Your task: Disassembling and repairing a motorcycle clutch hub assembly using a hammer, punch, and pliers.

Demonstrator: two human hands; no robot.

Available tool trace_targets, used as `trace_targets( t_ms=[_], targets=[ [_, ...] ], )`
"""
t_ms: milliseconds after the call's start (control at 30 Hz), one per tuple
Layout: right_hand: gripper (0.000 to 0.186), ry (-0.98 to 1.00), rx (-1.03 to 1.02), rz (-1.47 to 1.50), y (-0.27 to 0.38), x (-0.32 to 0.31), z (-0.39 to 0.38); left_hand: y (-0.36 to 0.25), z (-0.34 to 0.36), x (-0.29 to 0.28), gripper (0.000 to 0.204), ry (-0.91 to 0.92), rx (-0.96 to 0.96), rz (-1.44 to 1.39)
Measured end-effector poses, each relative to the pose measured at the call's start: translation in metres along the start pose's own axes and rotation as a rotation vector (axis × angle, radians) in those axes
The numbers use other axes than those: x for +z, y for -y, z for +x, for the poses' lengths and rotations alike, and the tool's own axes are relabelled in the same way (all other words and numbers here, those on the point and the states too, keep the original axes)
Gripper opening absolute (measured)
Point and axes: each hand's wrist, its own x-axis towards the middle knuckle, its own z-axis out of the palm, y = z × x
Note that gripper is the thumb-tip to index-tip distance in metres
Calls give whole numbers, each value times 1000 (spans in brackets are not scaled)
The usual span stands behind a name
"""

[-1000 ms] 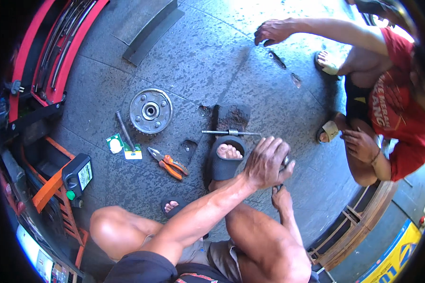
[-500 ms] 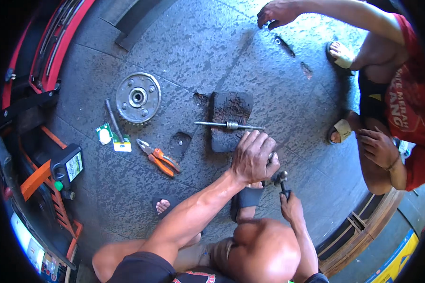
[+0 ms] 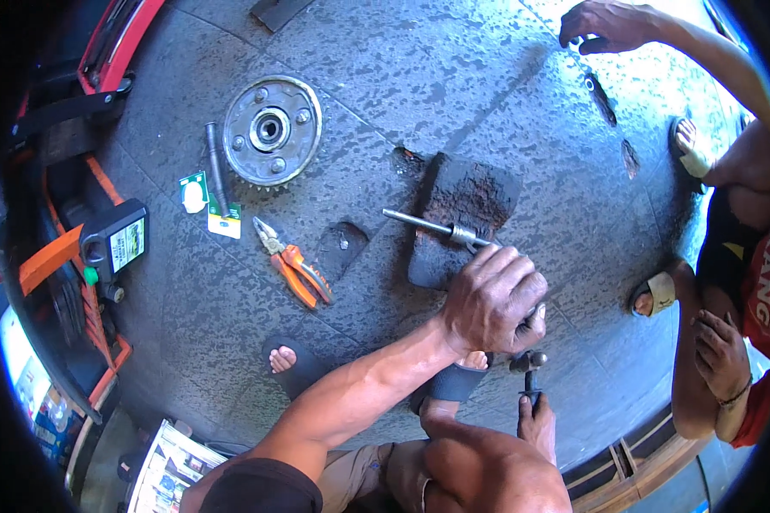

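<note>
A thin metal rod with a thicker collar (image 3: 432, 224) lies across a dark, worn block (image 3: 479, 192) on the floor. My left hand (image 3: 496, 299) is closed in a fist over the block's near right corner and covers the rod's right end. What its fingers hold, if anything, is hidden. Lower right, my right hand (image 3: 537, 421) grips a small hammer (image 3: 530, 363) by its dark handle, head pointing away from me. To the left of the block lie orange-handled pliers (image 3: 293, 269), jaws slightly apart.
A round toothed metal hub (image 3: 274, 132) lies at the far left. Beside it are a dark rod (image 3: 216, 171) and small green-and-white packets (image 3: 194, 193). A black bottle (image 3: 115, 244) stands near the left rack. A co-worker's hand (image 3: 607, 26) reaches in at the far right.
The view has turned and shifted, so the floor things appear moved and tilted. My left fist now covers the rod's right end, which showed before. My right hand still holds the hammer.
</note>
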Motion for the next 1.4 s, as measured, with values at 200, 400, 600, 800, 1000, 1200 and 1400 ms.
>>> trace_targets(
  t_ms=[200,400,600,800,1000,1200,1400],
  targets=[
    [35,-17,-7,46,-6,9,1,5,4,-2,15,-4,-18,35],
    [47,201,251,342,-13,6,6,3,3,-1,18,7,-44,23],
    [43,-65,125,669,9,16,-6,9,6,-5,20,-12,-47,0],
    [36,-194,-255,946,44,-1,-14,14,5,-4,19,-44,-75,44],
    [33,-162,-710,829,71,-9,6,22,-22,-3,17,-64,-74,4],
    [38,-184,-617,880,68,-11,-4,3,-16,-3,20,-33,24,-65],
    [37,-153,-597,794,61,-18,-10,14,-8,-1,19,-41,17,4]
  ],
)
